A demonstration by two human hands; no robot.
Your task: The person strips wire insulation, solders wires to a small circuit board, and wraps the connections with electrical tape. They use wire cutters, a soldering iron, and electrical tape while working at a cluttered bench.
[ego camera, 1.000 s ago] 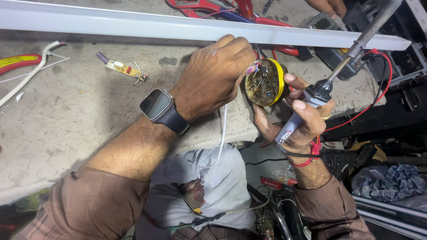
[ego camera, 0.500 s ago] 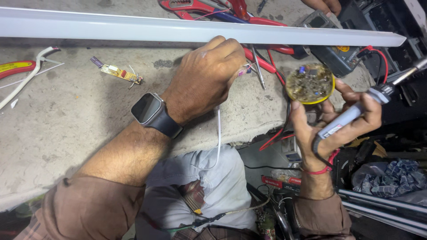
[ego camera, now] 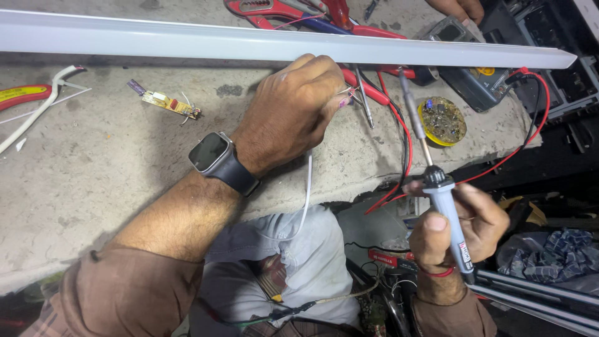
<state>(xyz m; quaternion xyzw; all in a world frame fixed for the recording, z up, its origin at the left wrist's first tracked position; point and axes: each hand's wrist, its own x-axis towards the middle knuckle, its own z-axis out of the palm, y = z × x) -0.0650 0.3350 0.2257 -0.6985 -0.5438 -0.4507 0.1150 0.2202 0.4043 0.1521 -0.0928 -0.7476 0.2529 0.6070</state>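
Left hand (ego camera: 293,112): our fingers pinch thin wires (ego camera: 347,92) on the tabletop (ego camera: 93,168).
Right hand (ego camera: 458,228): clamped on soldering iron (ego camera: 437,187).
Risk: its hot tip (ego camera: 404,84) may burn our fingers.

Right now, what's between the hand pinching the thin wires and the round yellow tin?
In the head view, red and black cables and the soldering iron's metal shaft cross between the left hand and the tin.

Rough grey concrete slab (ego camera: 93,181) filling the left and centre of the frame, stained and pitted. Dim, cluttered floor space along the bottom and right edge. Crumpled checked cloth (ego camera: 549,246) at lower right. Even, soft light from above.
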